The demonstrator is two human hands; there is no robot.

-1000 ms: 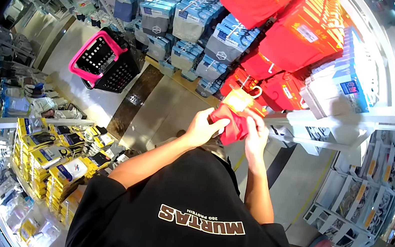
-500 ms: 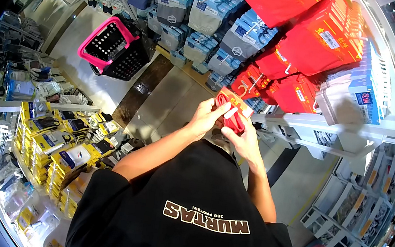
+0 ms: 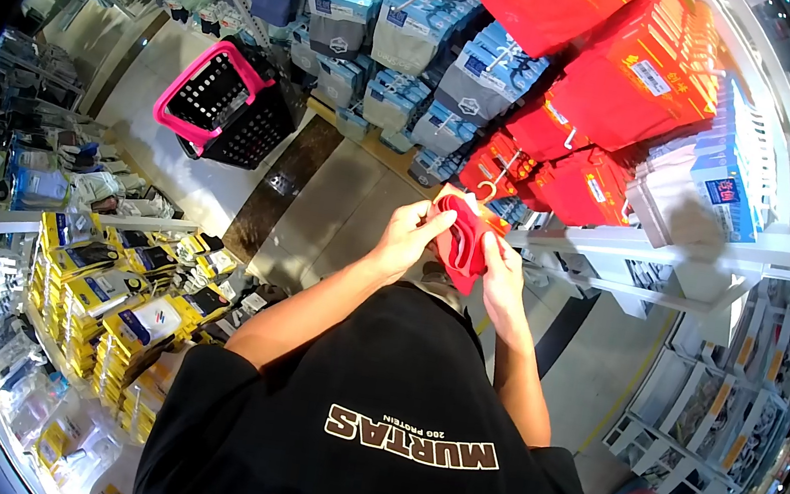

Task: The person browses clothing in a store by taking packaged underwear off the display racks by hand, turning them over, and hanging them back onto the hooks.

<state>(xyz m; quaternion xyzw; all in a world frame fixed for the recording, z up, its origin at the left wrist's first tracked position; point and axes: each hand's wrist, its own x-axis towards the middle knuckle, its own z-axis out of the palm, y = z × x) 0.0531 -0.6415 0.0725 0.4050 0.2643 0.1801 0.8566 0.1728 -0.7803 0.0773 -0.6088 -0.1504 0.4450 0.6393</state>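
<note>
In front of my chest, both hands hold a red folded garment (image 3: 457,246) fixed to an orange-red card (image 3: 492,217) with a small hanger hook (image 3: 486,190) on top. My left hand (image 3: 405,238) pinches the garment's left edge between thumb and fingers. On the other side, my right hand (image 3: 503,281) grips the right edge near the card. The red cloth bulges open in loose folds and hides most of the card's face. Whether it is briefs or another garment I cannot tell.
Red packs (image 3: 585,188) and blue-carded grey packs (image 3: 479,82) hang on the rack ahead. A black shopping basket (image 3: 255,131) with a pink rim stands on the floor at left. Yellow packs (image 3: 142,323) fill a bin to my left. White shelving (image 3: 695,411) stands at right.
The red cloth has been spread and pulled up over the card's front, so its printing is now covered. My right hand has shifted to the right edge of the garment.
</note>
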